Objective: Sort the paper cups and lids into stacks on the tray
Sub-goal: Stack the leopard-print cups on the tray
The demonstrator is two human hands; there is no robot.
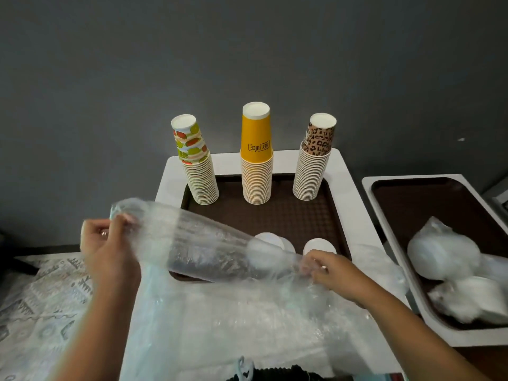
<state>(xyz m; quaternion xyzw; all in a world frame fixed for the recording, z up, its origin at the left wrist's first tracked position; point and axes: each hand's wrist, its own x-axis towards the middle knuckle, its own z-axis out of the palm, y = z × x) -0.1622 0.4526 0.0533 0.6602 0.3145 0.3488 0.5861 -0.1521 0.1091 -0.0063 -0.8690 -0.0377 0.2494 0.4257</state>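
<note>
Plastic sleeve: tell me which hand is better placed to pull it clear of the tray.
Left, probably. The left hand grips the plastic sleeve beyond the brown tray; the right hand pinches its end over it.

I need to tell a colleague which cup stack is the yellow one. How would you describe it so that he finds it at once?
Look at the brown tray in front of the grey wall. Three upside-down cup stacks stand along its far edge; take the middle stack. It is the tallest, and its top cup is plain yellow with "HEY JUICE" printed on it, between the fruit-patterned stack and the leopard-print stack.
</note>
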